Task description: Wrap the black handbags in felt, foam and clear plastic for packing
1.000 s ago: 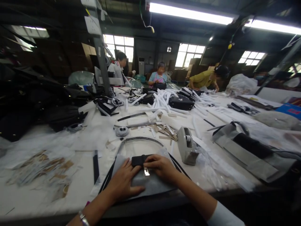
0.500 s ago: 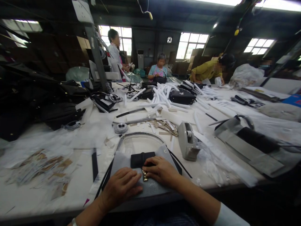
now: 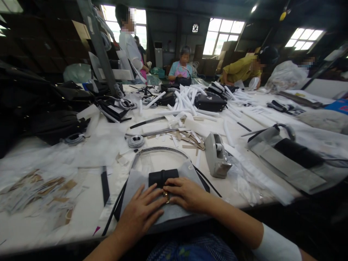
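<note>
1. Our left hand (image 3: 141,214) lies flat, fingers spread, on a grey fabric sheet (image 3: 130,192), holding nothing.
2. On our right hand (image 3: 187,194) the fingers curl onto a small gold metal clasp (image 3: 166,197); whether they grip it we cannot tell.
3. Just beyond the fingertips, a black leather flap (image 3: 163,177) lies on the sheet.
4. Right of the fingers, a grey tape dispenser (image 3: 217,156) stands on the white bench (image 3: 89,217); to the left lies a flat black strap (image 3: 104,185).

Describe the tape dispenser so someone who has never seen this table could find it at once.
On the long white table, look just beyond the person's right hand, past the grey fabric sheet. The tape dispenser stands there: a grey block holding a white roll, solid among loose strips.
</note>
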`<state>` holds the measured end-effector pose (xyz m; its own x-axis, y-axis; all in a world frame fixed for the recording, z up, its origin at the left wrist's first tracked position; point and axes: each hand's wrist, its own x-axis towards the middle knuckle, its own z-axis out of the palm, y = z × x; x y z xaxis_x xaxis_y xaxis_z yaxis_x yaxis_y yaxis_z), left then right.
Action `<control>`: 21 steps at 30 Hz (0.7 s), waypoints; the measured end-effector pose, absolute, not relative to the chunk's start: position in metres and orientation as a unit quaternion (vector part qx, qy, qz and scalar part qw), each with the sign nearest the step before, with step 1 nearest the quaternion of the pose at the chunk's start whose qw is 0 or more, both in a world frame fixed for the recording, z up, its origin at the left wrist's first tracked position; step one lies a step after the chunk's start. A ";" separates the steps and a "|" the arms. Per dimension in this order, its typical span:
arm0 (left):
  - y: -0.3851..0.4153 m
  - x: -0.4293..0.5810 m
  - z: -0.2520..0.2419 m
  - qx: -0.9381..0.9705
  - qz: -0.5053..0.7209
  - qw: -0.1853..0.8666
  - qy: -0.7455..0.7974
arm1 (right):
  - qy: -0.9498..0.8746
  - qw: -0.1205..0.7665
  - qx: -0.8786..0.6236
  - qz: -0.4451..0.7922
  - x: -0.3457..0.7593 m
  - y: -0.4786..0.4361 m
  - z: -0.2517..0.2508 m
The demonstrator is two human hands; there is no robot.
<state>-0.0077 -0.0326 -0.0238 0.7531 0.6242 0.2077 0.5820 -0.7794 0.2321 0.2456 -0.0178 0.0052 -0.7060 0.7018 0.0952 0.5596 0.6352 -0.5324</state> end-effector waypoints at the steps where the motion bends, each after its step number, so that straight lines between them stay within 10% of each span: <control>1: -0.031 -0.009 -0.025 0.937 0.135 0.071 0.316 | -0.895 0.142 -0.360 0.224 0.246 -0.019 0.004; 21: -0.026 -0.009 -0.028 0.934 0.168 0.076 0.307 | -0.915 0.168 -0.306 0.204 0.243 0.002 -0.003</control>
<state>-0.0092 -0.0260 -0.0278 0.7551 0.5989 0.2666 0.5483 -0.7999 0.2440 0.2430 0.0017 -0.0033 -0.7562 0.6284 0.1823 0.4910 0.7292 -0.4767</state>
